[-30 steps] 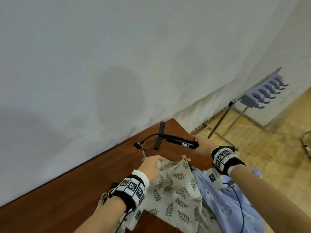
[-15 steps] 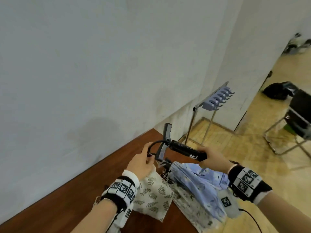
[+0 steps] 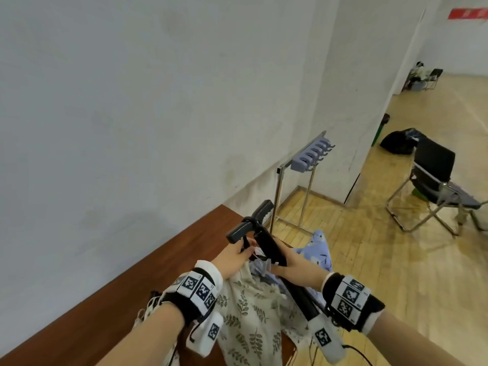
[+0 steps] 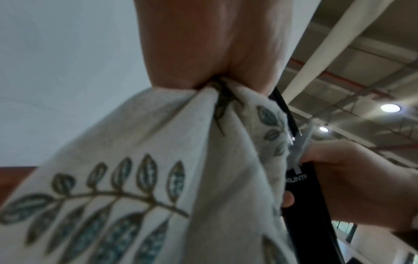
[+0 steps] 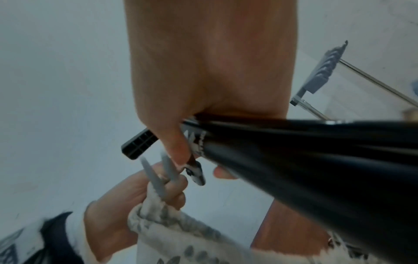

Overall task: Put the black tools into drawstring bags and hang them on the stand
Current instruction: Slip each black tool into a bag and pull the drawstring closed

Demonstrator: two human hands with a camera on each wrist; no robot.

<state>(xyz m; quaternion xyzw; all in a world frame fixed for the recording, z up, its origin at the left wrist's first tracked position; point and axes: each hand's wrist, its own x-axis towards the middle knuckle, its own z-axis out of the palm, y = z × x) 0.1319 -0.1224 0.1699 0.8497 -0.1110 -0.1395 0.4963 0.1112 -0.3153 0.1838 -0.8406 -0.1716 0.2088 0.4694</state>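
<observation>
The right hand [image 3: 286,264] is wrapping its grip tightly around the black tool [image 3: 266,243], holding it tilted above the tabletop [image 3: 148,265]. Just left of that grip, the left hand [image 3: 233,256] is pinching the leaf bag [image 3: 250,313] by its gathered mouth. The stand [image 3: 309,161] is standing well beyond both grips.
</observation>
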